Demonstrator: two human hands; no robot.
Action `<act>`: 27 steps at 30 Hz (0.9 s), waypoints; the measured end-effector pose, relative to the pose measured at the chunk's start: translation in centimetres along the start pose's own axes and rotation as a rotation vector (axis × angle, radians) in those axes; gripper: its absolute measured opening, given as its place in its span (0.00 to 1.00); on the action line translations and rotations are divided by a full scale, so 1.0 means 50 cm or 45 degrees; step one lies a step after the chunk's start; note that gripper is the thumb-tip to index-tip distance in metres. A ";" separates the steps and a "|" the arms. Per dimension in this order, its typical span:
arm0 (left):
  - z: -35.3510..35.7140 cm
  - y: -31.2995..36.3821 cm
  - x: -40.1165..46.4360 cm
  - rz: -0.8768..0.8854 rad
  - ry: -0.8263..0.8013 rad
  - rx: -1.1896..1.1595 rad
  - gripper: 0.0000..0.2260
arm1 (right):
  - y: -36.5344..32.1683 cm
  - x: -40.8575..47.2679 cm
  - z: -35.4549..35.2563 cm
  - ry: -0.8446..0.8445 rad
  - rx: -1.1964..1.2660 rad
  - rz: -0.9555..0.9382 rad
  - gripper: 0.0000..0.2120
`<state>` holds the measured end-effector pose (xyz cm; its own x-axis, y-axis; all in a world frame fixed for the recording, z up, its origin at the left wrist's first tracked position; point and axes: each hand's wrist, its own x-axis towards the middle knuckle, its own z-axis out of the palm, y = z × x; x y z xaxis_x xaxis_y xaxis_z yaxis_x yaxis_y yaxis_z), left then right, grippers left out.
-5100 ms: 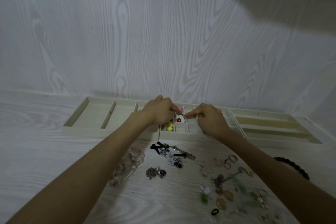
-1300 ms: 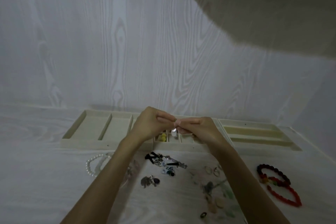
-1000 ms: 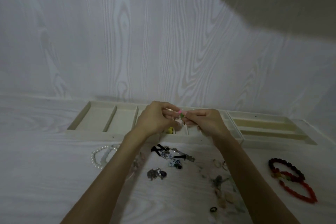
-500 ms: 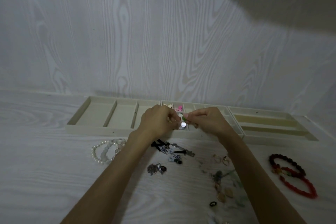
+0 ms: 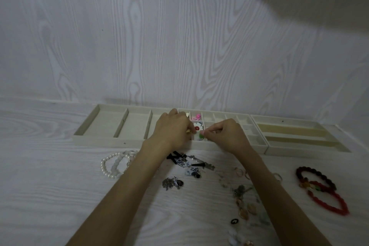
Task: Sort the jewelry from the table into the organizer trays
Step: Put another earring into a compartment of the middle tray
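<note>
Both hands over the middle organizer tray (image 5: 257, 142), near its front row. Right hand (image 5: 227, 136) pinches a small green piece (image 5: 201, 136) at the fingertips, just above a front compartment; too small to tell its long axis or heading. Left hand (image 5: 173, 132) is curled, a small gold piece (image 5: 188, 131) at its fingertips. Just beyond the hands: white flower with red centre (image 5: 197, 126), then pink pieces (image 5: 196, 117). Loose jewelry pile (image 5: 242, 199) on the counter (image 5: 50, 185), under the right forearm.
</note>
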<state>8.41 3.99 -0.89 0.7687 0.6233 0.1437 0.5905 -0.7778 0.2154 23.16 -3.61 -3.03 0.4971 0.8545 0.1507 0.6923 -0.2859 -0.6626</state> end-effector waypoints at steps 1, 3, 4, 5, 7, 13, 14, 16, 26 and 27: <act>0.000 -0.001 0.000 0.009 -0.010 -0.004 0.13 | -0.001 -0.001 0.001 0.025 -0.029 -0.024 0.08; 0.000 -0.002 0.001 0.032 -0.039 -0.033 0.15 | -0.003 -0.004 0.000 0.087 -0.104 -0.068 0.06; -0.002 -0.001 0.000 0.040 -0.061 -0.044 0.15 | -0.006 -0.005 0.000 0.114 -0.135 -0.091 0.06; -0.003 0.001 0.000 0.046 -0.090 -0.049 0.15 | -0.007 -0.005 -0.001 0.134 -0.155 -0.111 0.05; -0.005 0.002 0.000 0.047 -0.121 -0.047 0.15 | -0.007 -0.004 0.001 0.150 -0.165 -0.140 0.05; 0.000 0.010 0.004 0.008 0.116 -0.065 0.12 | 0.006 0.005 0.010 0.145 -0.156 -0.130 0.04; 0.001 0.013 0.004 0.011 0.126 -0.070 0.11 | 0.005 0.006 0.007 0.132 -0.146 -0.131 0.04; 0.004 0.016 0.004 0.038 0.108 -0.077 0.10 | 0.004 0.009 -0.008 0.100 -0.115 -0.139 0.04; 0.011 0.004 0.004 0.022 -0.027 -0.047 0.15 | -0.019 -0.003 -0.032 -0.077 -0.455 -0.321 0.14; 0.011 0.001 0.004 0.018 -0.025 -0.045 0.15 | -0.018 -0.004 -0.031 -0.089 -0.476 -0.321 0.15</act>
<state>8.72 4.02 -1.40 0.7820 0.6100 0.1278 0.5704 -0.7832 0.2475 23.24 -4.22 -1.32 0.2614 0.9410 0.2150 0.9348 -0.1913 -0.2991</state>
